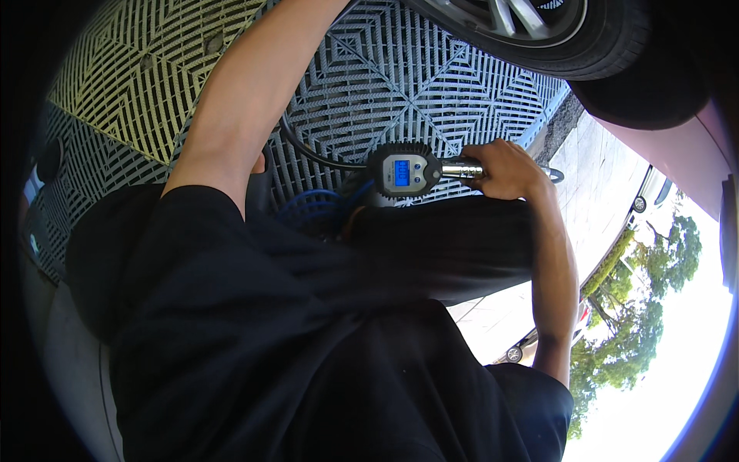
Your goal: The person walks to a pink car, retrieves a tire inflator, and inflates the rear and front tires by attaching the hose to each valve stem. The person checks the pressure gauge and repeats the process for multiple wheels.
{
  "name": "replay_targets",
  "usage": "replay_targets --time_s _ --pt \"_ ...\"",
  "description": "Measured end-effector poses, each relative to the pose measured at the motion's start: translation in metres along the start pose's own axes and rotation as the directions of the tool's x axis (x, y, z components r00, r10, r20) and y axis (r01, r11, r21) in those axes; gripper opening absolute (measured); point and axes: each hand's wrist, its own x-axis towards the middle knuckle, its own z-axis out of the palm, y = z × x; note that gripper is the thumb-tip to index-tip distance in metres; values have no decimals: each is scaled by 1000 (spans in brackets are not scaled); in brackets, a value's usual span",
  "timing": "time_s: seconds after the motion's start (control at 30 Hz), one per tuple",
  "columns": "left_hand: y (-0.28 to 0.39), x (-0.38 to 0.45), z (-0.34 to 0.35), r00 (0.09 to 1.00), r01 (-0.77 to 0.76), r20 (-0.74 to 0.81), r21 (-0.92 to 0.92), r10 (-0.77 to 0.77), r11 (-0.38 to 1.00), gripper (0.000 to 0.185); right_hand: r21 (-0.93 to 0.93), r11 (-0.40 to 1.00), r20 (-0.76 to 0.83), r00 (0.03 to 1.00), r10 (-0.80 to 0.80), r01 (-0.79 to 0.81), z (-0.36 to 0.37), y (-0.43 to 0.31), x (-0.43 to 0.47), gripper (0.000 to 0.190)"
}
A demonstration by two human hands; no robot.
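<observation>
My right hand [511,170] is closed around the metal handle of a digital tyre inflator gauge [402,172]. The gauge has a ribbed black rubber guard, a lit blue display and small round buttons; it is held above my bent knee. From its left side a black rubber hose [314,157] curves up past my left forearm. A short piece of hose [555,174] shows beyond my right wrist. My left arm reaches up towards the car wheel [519,34], and the hand itself is beyond the top edge of the picture. The tyre's valve cannot be seen.
Grey slatted plastic floor tiles [398,86] lie under the wheel, with yellow ones [138,75] to the left. Blue hose [312,199] lies in loops beside my leg. A pink car body panel [664,147] rises at right. Paving [583,167] stretches outward to parked cars and trees [641,312].
</observation>
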Motion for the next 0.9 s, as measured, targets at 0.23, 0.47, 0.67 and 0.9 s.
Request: replay_targets --time_s 0.23,0.47,0.67,0.9 --pt "5 -1 0 1000 5 12 6 -5 1000 26 -6 1000 30 999 21 -21 0 2 4 26" --pt "6 8 -2 999 17 -39 -29 -18 999 27 0 1000 51 999 13 -13 -3 -2 5 24" --pt "-6 5 -6 999 -10 34 -13 11 1000 24 -192 981 8 1000 -1 2 2 -4 10 22" --pt "1 -24 19 979 43 -195 -84 -59 996 19 -196 980 20 999 38 -33 0 -6 7 27"
